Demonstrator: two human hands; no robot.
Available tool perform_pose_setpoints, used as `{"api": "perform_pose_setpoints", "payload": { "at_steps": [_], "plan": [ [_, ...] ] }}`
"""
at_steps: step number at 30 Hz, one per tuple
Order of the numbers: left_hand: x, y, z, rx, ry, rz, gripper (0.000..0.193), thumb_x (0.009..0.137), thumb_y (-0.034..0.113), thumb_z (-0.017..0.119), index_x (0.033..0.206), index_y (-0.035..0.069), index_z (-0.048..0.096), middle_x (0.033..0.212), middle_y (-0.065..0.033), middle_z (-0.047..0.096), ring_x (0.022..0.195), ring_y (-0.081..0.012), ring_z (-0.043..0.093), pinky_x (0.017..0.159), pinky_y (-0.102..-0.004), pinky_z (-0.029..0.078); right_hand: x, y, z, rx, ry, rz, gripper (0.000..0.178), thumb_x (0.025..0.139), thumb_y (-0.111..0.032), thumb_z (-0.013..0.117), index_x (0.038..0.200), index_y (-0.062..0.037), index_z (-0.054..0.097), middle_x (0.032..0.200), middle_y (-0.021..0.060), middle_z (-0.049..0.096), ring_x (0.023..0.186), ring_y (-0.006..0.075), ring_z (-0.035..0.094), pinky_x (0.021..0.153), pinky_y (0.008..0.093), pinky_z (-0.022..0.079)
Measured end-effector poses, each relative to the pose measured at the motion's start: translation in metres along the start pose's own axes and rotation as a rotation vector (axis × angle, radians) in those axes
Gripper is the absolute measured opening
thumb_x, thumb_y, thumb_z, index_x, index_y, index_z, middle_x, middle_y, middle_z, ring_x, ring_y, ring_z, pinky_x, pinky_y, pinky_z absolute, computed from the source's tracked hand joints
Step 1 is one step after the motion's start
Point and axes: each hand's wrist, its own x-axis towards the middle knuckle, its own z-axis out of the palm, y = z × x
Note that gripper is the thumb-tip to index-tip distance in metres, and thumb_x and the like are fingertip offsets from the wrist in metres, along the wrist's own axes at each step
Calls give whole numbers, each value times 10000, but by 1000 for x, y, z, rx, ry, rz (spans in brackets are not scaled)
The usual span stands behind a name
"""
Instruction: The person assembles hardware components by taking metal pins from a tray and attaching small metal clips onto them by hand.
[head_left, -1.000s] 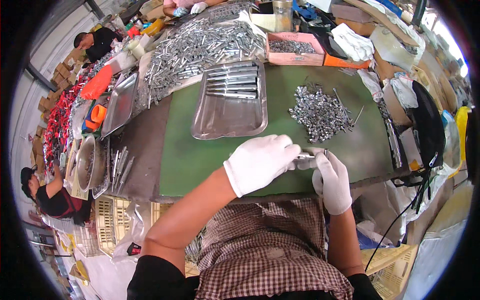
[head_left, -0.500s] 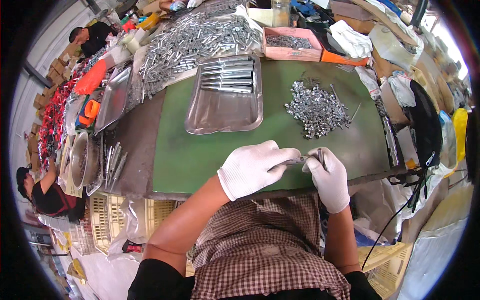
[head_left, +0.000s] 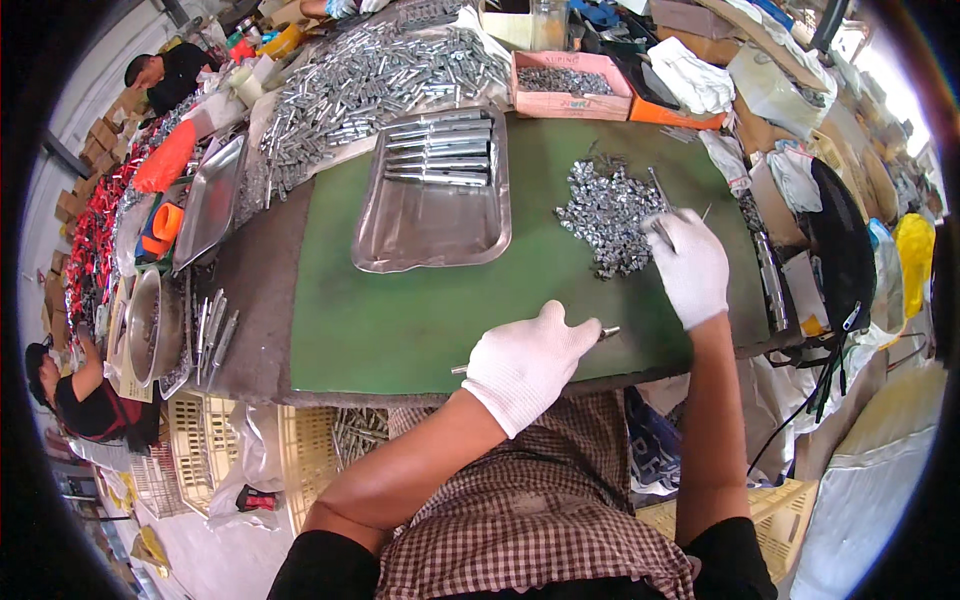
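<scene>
A big green table top (head_left: pixel 400 335) lies in front of the person; at its far left is a wide heap of shiny metal pieces (head_left: pixel 370 90); a metal tray (head_left: pixel 430 230) sits on the green, with a row of metal rods (head_left: pixel 440 158) at its far end, side by side, their long way going left to right; a second metal tray (head_left: pixel 207 212) leans at the left; a pink box (head_left: pixel 570 104) at the far side is full of tiny metal bits; a round bowl (head_left: pixel 168 330) at the left has something in it, too small to make out.

The left hand (head_left: pixel 530 360), in a white glove, is closed around a thin metal rod (head_left: pixel 611 331) near the front edge; the rod sticks out both sides, its long way going left to right, with the right end a bit farther from the person; the right hand (head_left: pixel 688 258), gloved too, has bent fingers beside a pile of small metal parts (head_left: pixel 612 215); I cannot tell if it grips anything.
</scene>
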Motion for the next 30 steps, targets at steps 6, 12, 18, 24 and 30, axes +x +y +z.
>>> {"api": "perform_pose_setpoints", "payload": {
  "at_steps": [6, 12, 18, 24, 30],
  "plan": [
    [2, 0, 0, -38, -49, -38, 130, 888, 223, 589, 1017, 210, 604, 781, -82, 491, 557, -259, 576, 474, -381, 488, 19, -4, -1, -175, -169, 10, 152, 839, -145, 620, 967, -64, 631, 967, 149, 635, 892, 353, 625, 781, 444, 501],
    [2, 1, 0, -93, -46, -68, 134, 888, 241, 590, 1016, 202, 605, 796, -89, 516, 592, -271, 596, 511, -391, 507, -31, -21, -5, 267, -25, -152, 204, 818, -65, 628, 1017, -85, 671, 944, 136, 675, 839, 316, 651, 769, 390, 517],
    [2, 3, -1, -107, -36, -68, 128, 887, 245, 592, 998, 182, 604, 791, -95, 524, 592, -283, 601, 509, -402, 508, -75, -51, -10, 380, -167, 82, 147, 758, -141, 723, 894, -93, 695, 863, 99, 658, 773, 280, 652, 680, 362, 518],
    [0, 3, -1, -102, -17, -61, 127, 883, 237, 597, 999, 184, 600, 779, -97, 521, 584, -280, 598, 497, -397, 503, -73, -49, -16, 261, -123, 4, 88, 784, -156, 709, 841, -89, 701, 870, 92, 674, 789, 285, 653, 698, 367, 514],
    [0, 9, 3, -79, -3, -55, 123, 876, 225, 607, 993, 189, 602, 779, -86, 502, 562, -270, 577, 489, -383, 497, -39, -29, -1, 219, -15, 410, 172, 801, -171, 703, 841, -9, 661, 827, 142, 663, 735, 271, 641, 693, 347, 501]
  ]
}}
